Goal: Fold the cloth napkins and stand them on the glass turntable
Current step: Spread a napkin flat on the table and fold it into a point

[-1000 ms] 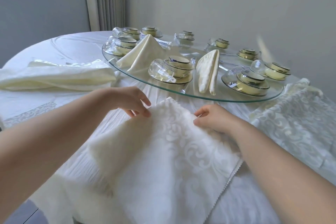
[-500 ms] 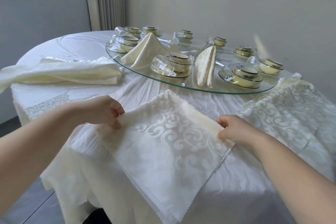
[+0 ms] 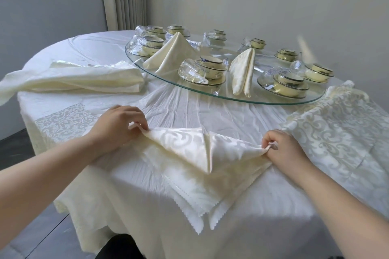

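Observation:
A cream damask napkin (image 3: pixel 189 166) lies folded into a triangle at the table's near edge, its points hanging over the rim. My left hand (image 3: pixel 117 126) pinches its left corner and my right hand (image 3: pixel 282 147) pinches its right corner. A raised crease runs down the middle of the fold. On the glass turntable (image 3: pixel 273 99) behind it stand two folded napkins: a tent-shaped one (image 3: pixel 170 52) at the left and a narrower one (image 3: pixel 242 73) near the front.
Several bowl-and-saucer sets with upturned glasses (image 3: pixel 202 71) ring the turntable. A pile of unfolded napkins (image 3: pixel 80 78) lies at the left and a patterned cloth (image 3: pixel 341 132) at the right. The white tablecloth (image 3: pixel 189 103) covers the round table; a wall is close behind.
The napkin, spread as a flat diamond before, now lies folded in half as a triangle. Both hands have moved apart and toward me along its folded edge, each with a corner.

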`<state>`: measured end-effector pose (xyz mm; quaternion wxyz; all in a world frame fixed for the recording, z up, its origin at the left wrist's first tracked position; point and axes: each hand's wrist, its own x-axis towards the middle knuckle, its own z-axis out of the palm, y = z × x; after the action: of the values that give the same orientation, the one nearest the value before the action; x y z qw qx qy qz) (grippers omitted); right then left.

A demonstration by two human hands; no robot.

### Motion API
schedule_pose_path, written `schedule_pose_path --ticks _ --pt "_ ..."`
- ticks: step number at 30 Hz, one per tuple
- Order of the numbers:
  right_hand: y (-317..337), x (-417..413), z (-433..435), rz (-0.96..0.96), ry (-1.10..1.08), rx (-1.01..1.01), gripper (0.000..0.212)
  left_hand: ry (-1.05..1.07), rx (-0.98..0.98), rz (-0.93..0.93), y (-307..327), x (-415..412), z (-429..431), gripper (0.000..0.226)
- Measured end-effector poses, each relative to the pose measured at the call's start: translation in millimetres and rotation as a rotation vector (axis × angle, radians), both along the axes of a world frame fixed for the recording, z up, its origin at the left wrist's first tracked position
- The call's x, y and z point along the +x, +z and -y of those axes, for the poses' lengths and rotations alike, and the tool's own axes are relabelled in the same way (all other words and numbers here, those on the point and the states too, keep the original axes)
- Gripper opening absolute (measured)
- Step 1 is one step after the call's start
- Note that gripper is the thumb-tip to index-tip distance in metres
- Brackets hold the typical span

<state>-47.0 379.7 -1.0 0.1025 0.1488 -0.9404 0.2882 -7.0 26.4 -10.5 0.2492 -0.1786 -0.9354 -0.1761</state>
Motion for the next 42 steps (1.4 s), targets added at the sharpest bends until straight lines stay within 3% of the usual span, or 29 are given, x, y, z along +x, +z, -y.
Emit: schedule_pose_path --ticks 2,6,9,15,19,24,30,32,36,40,42 --pt "-2 1 0 -0.1 0.026 0.159 0.047 -0.007 -0.079 -0.083 -1 -3 0 0.023" --pt "-6 5 -6 -0.373 0.084 0.348 0.029 -0.011 -0.073 -0.058 -1 0 4 0.031" --pt "-7 14 -5 -0.55 0.204 0.381 0.034 -0.042 -0.088 -0.049 -1 6 3 0.034" --pt "-14 41 32 -0.628 0.447 0.261 0.025 -0.122 -0.148 -0.148 -5 15 -5 0.028" --pt "-13 55 41 -0.581 0.502 0.076 0.022 -0.152 -0.131 -0.173 -4 22 -2 0.026" --pt "-25 66 30 -0.462 0.532 0.109 0.022 -0.251 0.063 -0.019 -7 37 3 0.022" --pt "-26 68 32 -0.348 0.515 0.119 0.023 0.022 0.279 0.079 8 40 -17 0.037" --pt "-27 71 32 -0.31 0.502 0.103 0.025 0.1 0.235 0.078 10 45 -34 0.063" --pt "-21 75 33 -0.241 0.444 0.05 0.026 0.05 0.146 0.224 11 59 -89 0.112" --pt "-8 76 43 -0.071 0.35 0.059 0.051 0.071 -0.027 0.331 -2 62 -139 0.113" --pt "-1 76 50 -0.036 0.298 0.139 0.051 0.092 -0.169 0.341 -9 64 -151 0.12"
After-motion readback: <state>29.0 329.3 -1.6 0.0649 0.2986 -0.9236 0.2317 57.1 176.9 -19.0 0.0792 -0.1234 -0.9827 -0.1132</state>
